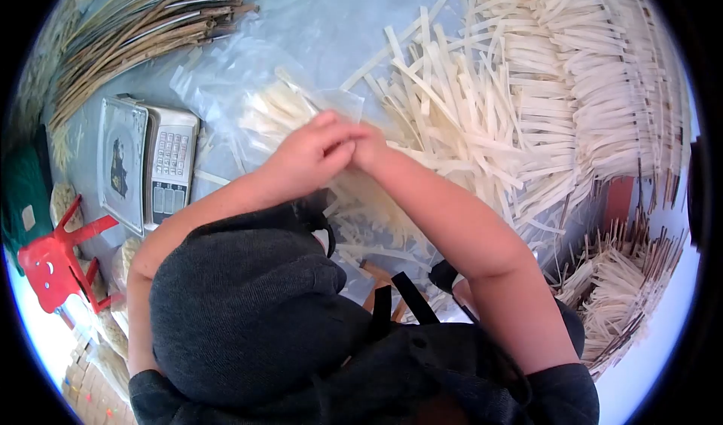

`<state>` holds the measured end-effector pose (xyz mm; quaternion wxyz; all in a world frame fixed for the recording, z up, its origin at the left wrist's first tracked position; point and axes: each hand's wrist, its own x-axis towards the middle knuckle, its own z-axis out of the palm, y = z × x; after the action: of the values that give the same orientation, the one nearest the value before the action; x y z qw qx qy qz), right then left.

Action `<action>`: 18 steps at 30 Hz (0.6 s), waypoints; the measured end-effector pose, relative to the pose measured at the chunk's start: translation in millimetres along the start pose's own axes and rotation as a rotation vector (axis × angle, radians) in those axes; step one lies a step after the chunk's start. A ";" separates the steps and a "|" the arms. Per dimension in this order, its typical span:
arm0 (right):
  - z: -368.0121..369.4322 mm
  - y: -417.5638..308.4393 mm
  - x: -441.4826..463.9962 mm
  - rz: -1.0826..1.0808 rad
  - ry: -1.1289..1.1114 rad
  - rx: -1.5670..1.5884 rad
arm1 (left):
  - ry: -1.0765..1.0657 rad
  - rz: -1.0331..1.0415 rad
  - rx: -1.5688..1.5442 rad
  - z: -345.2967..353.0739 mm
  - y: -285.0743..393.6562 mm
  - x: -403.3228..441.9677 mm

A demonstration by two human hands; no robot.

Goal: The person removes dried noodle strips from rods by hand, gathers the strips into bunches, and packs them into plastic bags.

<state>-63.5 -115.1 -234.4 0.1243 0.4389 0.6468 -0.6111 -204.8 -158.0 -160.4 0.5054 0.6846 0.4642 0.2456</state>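
Note:
My left hand (309, 154) and my right hand (367, 145) meet at the middle of the table, the left fingers overlapping the right. Both are closed at the near end of a clear plastic bag (340, 104), whose film shows just beyond them. Pale flat strips (277, 112) lie bunched in the plastic beyond my left hand. Most of my right fingers are hidden behind the left ones. Just right of my right hand spreads a loose heap of pale strips (452, 101).
A digital scale (172, 158) stands at left, below a bundle of thin brown stalks (151, 41). Rows of strips on thin sticks (595, 71) fill the right side, with another bundle (621, 297) lower down. A red plastic chair (49, 267) stands at far left.

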 end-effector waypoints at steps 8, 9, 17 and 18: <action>47.1 -9.6 16.5 -0.404 0.040 0.180 | 0.019 -0.201 -0.343 -2.6 -25.8 -13.8; 49.3 -6.9 15.5 -0.428 0.075 0.150 | 0.099 -0.338 -0.398 1.8 -44.6 -17.3; 29.8 23.3 -32.7 -0.222 0.349 -0.042 | 0.080 -0.001 0.374 31.3 -129.4 -30.7; 8.4 19.4 -50.7 -0.194 0.368 0.068 | -0.010 0.026 0.410 27.4 -122.7 -28.0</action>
<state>-23.1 -146.3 -214.1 -0.0703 0.4825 0.6770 -0.5513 -242.8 -188.4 -279.7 0.3542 0.7804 0.4932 0.1492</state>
